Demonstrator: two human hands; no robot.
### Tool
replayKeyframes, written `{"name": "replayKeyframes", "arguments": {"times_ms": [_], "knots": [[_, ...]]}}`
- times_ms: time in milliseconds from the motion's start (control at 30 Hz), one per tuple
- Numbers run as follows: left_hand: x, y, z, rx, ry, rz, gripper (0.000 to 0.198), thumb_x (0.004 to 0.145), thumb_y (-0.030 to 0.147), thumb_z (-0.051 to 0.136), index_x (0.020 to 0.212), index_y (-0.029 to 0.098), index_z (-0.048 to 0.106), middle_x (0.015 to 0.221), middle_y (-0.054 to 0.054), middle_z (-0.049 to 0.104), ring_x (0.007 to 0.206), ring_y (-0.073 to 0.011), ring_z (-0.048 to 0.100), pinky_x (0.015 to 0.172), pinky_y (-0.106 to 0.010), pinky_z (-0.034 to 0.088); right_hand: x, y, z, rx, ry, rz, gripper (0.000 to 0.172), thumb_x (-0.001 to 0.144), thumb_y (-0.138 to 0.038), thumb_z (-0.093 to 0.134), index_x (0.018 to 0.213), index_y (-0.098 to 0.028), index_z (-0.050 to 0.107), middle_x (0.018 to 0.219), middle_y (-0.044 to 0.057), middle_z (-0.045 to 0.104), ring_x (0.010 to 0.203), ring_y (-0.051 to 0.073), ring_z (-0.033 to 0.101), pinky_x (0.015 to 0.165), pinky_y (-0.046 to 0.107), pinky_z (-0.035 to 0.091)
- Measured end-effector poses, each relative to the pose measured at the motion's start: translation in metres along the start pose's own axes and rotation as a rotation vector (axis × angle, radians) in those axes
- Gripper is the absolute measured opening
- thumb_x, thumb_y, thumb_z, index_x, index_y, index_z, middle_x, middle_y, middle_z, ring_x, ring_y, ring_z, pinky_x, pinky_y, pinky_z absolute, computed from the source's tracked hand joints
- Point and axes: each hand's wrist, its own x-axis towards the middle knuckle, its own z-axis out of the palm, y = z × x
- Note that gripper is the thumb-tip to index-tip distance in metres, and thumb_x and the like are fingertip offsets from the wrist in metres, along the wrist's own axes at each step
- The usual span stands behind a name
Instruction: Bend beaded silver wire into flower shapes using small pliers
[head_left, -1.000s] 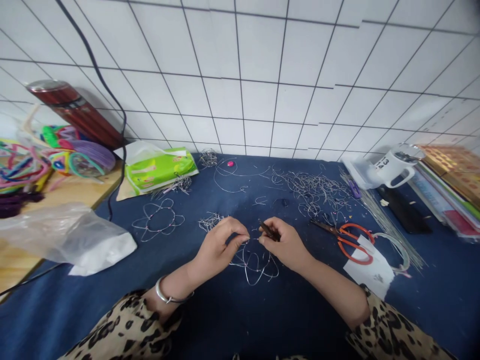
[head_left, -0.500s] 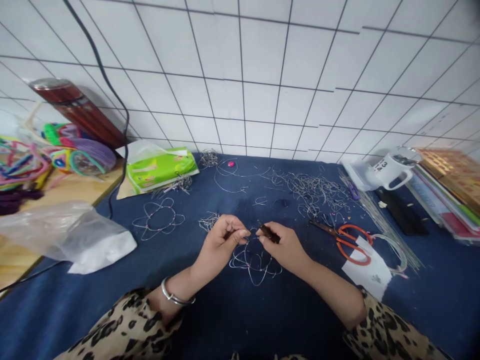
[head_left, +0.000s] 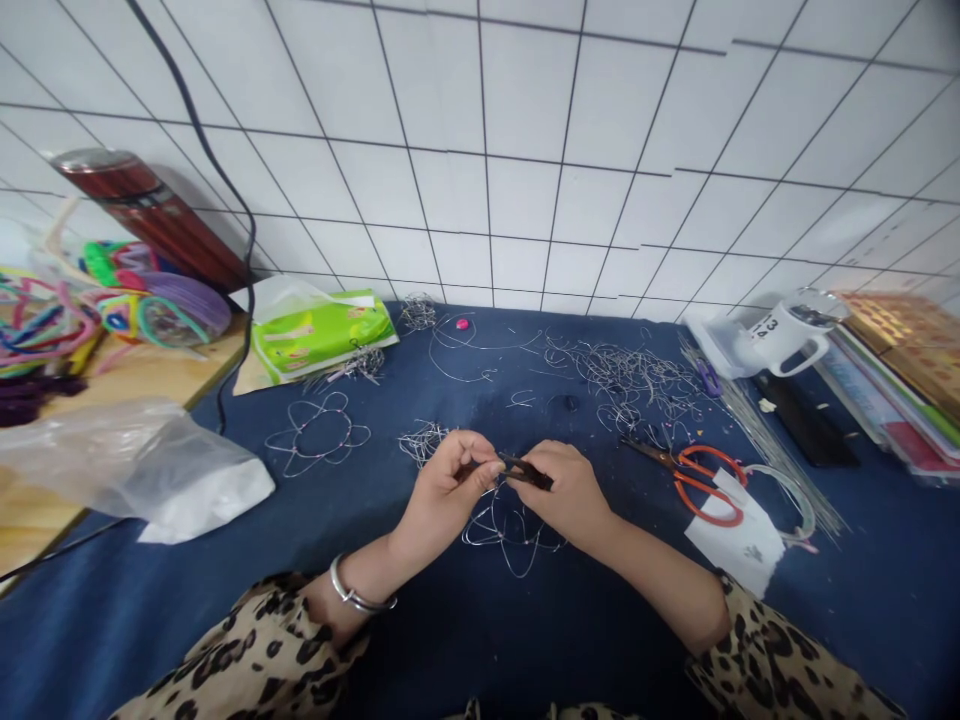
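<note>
My left hand (head_left: pixel 459 478) pinches the upper end of a wire flower (head_left: pixel 517 545) between thumb and fingertips. The flower has silvery wire loops with small pink beads and hangs below both hands, just above or on the blue cloth. Small dark pliers (head_left: pixel 534 474) are gripped in my right hand (head_left: pixel 570 495). Their jaws are parted and point left, meeting the left fingertips where the wire is held. The exact bite on the wire is too small to see. A second wire flower (head_left: pixel 319 437) lies flat to the left.
Behind my hands are a wire bundle (head_left: pixel 424 441), a pink bead (head_left: pixel 462 324) and a tangle of wire scraps (head_left: pixel 637 378). Orange-handled scissors (head_left: pixel 709 487) rest on white paper at right, near a mug (head_left: pixel 793 335). A tissue pack (head_left: pixel 319 335) and plastic bag (head_left: pixel 187 465) lie left.
The pliers have moved left, and their jaws now show apart at my left fingertips. My left hand and the wire flower have barely shifted.
</note>
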Motion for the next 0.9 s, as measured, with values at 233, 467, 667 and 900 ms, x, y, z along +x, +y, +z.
{"name": "replayKeyframes", "arguments": {"times_ms": [233, 467, 667, 900], "knots": [[0.001, 0.001, -0.001, 0.018, -0.033, -0.013, 0.012, 0.083, 0.023, 0.055, 0.089, 0.016, 0.047, 0.079, -0.001, 0.054, 0.068, -0.0102, 0.054, 0.065, -0.025, 0.047, 0.001, 0.000, -0.003, 0.092, -0.023, 0.040, 0.016, 0.075, -0.024, 0.058, 0.061, -0.018, 0.054, 0.067, -0.002, 0.052, 0.066, 0.011, 0.048, 0.063, 0.023, 0.035], [0.000, -0.001, -0.005, 0.262, -0.127, 0.057, 0.013, 0.083, 0.023, 0.054, 0.095, 0.018, 0.057, 0.086, -0.004, 0.058, 0.079, -0.0144, 0.055, 0.071, -0.028, 0.047, 0.001, 0.003, -0.006, 0.189, -0.017, 0.067, 0.023, 0.076, -0.024, 0.057, 0.057, -0.017, 0.046, 0.065, -0.002, 0.049, 0.059, 0.009, 0.046, 0.055, 0.021, 0.033], [0.001, 0.001, -0.006, 0.438, -0.159, 0.244, 0.013, 0.085, 0.019, 0.052, 0.093, 0.020, 0.062, 0.084, -0.003, 0.062, 0.080, -0.0147, 0.056, 0.074, -0.028, 0.044, -0.001, 0.001, -0.002, 0.129, -0.033, 0.015, 0.026, 0.076, -0.026, 0.058, 0.055, -0.016, 0.046, 0.064, -0.003, 0.048, 0.059, 0.008, 0.045, 0.057, 0.022, 0.033], [0.000, -0.006, -0.009, 0.526, -0.176, 0.284, 0.012, 0.085, 0.013, 0.047, 0.084, 0.018, 0.058, 0.078, -0.002, 0.057, 0.076, -0.0133, 0.053, 0.070, -0.027, 0.042, -0.002, 0.002, 0.004, -0.027, -0.037, -0.048, 0.019, 0.075, -0.026, 0.060, 0.060, -0.017, 0.052, 0.067, -0.002, 0.052, 0.066, 0.010, 0.048, 0.065, 0.024, 0.032]]}}
